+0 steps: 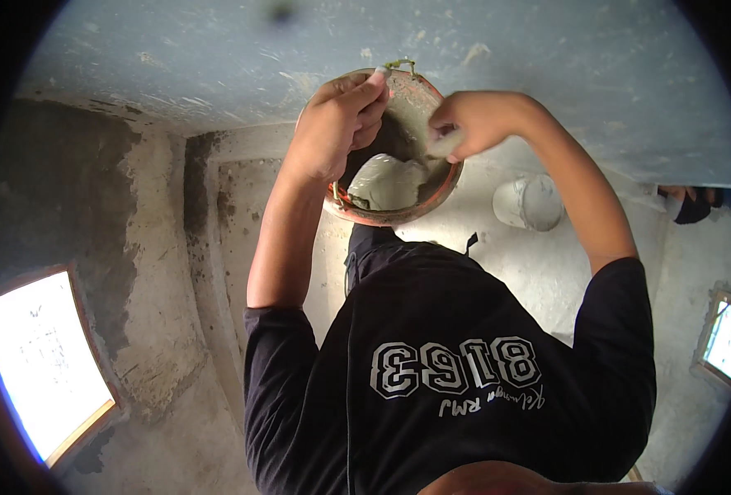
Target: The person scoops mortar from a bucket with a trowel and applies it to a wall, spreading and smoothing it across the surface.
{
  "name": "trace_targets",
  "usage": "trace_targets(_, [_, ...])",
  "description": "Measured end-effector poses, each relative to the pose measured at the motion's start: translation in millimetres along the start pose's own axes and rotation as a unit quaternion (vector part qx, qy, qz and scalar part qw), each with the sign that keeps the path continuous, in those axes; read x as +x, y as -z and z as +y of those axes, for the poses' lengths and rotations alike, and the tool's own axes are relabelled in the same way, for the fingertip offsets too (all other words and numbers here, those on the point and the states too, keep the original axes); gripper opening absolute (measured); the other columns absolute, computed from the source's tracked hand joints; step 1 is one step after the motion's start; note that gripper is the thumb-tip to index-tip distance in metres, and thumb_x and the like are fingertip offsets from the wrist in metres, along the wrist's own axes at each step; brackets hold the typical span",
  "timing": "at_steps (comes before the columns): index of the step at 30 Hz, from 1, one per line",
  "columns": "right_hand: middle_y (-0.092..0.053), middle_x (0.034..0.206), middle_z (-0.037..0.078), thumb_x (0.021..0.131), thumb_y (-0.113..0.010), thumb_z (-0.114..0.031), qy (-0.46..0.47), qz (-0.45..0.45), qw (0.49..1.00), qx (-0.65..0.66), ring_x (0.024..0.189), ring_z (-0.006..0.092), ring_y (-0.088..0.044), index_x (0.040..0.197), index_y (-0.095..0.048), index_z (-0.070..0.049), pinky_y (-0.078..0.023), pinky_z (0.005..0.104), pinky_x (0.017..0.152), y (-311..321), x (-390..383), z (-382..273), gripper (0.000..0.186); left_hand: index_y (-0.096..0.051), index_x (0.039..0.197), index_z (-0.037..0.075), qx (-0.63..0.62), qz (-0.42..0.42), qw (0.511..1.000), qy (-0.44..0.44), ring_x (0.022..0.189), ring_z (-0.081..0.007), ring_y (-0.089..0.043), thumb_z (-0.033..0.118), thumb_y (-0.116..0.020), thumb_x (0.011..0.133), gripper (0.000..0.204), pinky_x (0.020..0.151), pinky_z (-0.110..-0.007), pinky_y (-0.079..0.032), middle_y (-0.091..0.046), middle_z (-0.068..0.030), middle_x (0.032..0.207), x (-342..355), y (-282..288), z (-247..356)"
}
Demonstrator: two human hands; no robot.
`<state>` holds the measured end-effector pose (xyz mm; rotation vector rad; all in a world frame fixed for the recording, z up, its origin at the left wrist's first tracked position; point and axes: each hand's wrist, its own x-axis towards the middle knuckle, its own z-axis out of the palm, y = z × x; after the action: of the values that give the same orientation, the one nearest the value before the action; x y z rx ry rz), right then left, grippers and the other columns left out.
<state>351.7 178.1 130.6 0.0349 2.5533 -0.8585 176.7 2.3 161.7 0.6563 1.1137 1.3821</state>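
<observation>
Gripping the bucket point(371, 219) up top with the left hand point(332, 132), pinching a pale blurred thing point(442, 143) over it with the right hand point(483, 120), seemingly mid-job, with grey paste point(389, 181) left inside!

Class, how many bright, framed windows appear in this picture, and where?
2: one larger window at lower left, one smaller window at right. Any others may be hidden.

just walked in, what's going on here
The person's left hand is closed over an orange-rimmed bucket, apparently on its handle. Inside is wet grey mix. The right hand is at the bucket's right side, seemingly holding something grey, too blurred to name. A white bucket shows off to the right.
</observation>
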Motion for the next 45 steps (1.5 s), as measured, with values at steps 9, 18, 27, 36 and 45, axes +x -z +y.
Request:
trace_targets(9, [-0.063,0.075,0.002,0.091,-0.058,-0.017,-0.066,0.308,0.744,0.589,0.059,0.0091,-0.058,0.105,-0.066,-0.001,-0.047,0.0256,0.055,-122.4,-45.0,54.4,0.023,-0.059,0.092,0.005,-0.074,0.188,0.974,-0.106,0.048,-0.0026,-0.033,0.045,-0.063,0.091,0.04,0.045,-0.019,-0.022,-0.044,0.0054,0.061,38.7,58.6,27.1])
trace_targets(18, [-0.057,0.083,0.011,0.09,-0.046,-0.019,-0.059,0.659,0.587,0.467,0.065,0.0173,-0.055,0.112,-0.056,0.005,-0.047,0.0311,0.064,-103.5,-9.7,13.0,0.034,-0.06,0.109,0.006,0.012,0.198,0.976,-0.085,0.045,-0.0031,-0.036,0.039,-0.06,0.095,0.036,0.04,-0.018,-0.023,-0.056,-0.0005,0.073,57.4,143.5,-13.4])
trace_targets(27, [-0.055,0.084,0.006,0.099,-0.056,-0.021,0.032,0.711,0.501,0.492,0.056,0.0106,-0.05,0.119,-0.05,-0.002,-0.04,0.0258,0.046,24.7,-28.7,22.2,0.028,-0.057,0.083,0.007,0.014,0.198,0.975,-0.098,0.041,-0.0021,-0.028,0.048,-0.049,0.099,0.045,0.038,-0.021,-0.015,-0.041,0.0057,0.057,62.9,184.2,5.7])
trace_targets(36, [-0.057,0.074,0.004,0.098,-0.058,-0.021,-0.139,0.818,0.554,0.059,0.059,0.0106,-0.05,0.111,-0.055,-0.002,-0.042,0.028,0.054,105.8,-120.7,97.3,0.023,-0.051,0.077,0.009,-0.043,0.277,0.957,-0.076,0.04,-0.0033,-0.025,0.055,-0.048,0.097,0.05,0.038,-0.022,-0.014,-0.034,0.0067,0.051,88.3,158.4,9.4])
trace_targets(45, [-0.062,0.083,0.012,0.098,-0.057,-0.019,-0.188,0.808,0.479,-0.287,0.065,0.0219,-0.054,0.139,-0.052,-0.013,-0.047,0.0334,0.063,207.2,-244.4,110.4,0.042,-0.049,0.076,0.013,-0.027,0.314,0.948,-0.048,0.041,-0.0049,-0.022,0.065,-0.053,0.091,0.054,0.04,-0.021,-0.017,-0.035,0.0081,0.054,131.0,132.3,5.8])
